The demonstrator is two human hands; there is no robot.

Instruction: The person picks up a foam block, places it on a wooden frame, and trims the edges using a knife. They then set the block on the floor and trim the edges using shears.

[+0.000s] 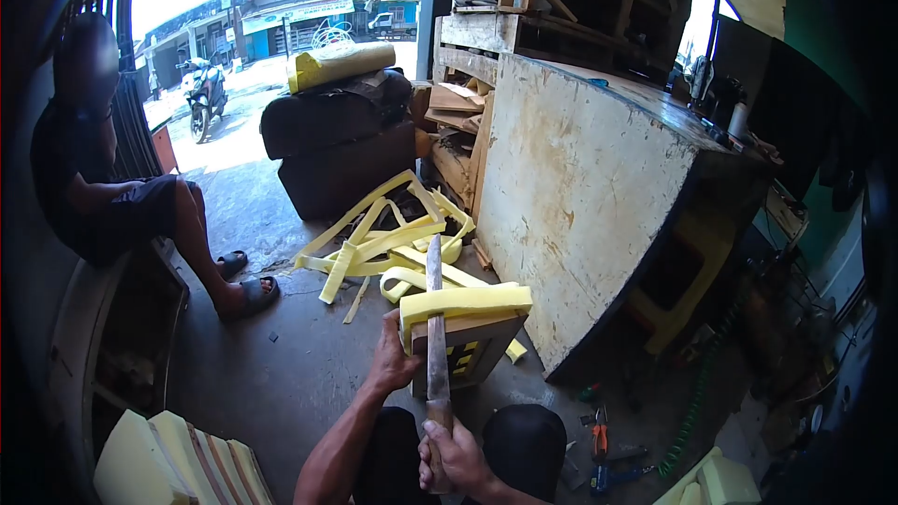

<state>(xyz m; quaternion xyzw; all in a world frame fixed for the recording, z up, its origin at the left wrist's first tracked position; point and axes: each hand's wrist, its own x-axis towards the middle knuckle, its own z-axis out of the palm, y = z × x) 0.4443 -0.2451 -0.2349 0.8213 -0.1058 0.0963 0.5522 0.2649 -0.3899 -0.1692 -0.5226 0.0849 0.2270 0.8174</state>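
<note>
Head view, right hand: I see my right hand (pixel 456 461) closed around the wooden handle of a long knife with a straight grey metal blade (pixel 438 365).
Left hand: the left hand (pixel 395 355) is at the left end of the foam and its support; its fingertips are partly hidden, so I cannot tell how firmly it grips.
Foam being worked: a long yellow foam strip (pixel 486 300) lies across the top of a small grey box with a pale top edge (pixel 491 346), just ahead of the knees.
Blade and foam: the blade shows on the strip's near and far sides, crossing left of its middle; I cannot tell how deep it sits.
Floor ahead: a tangle of thin yellow foam offcuts (pixel 351 257) lies before a dark upholstered seat (pixel 341 159).
Right side: a scuffed white table (pixel 589 187) stands near; orange-handled pliers (pixel 600 435) lie by a green coiled hose (pixel 694 416).
Left side: a seated person in dark clothes (pixel 79 159) faces the work area; thick pale-yellow foam pieces (pixel 140 458) stand below.
</note>
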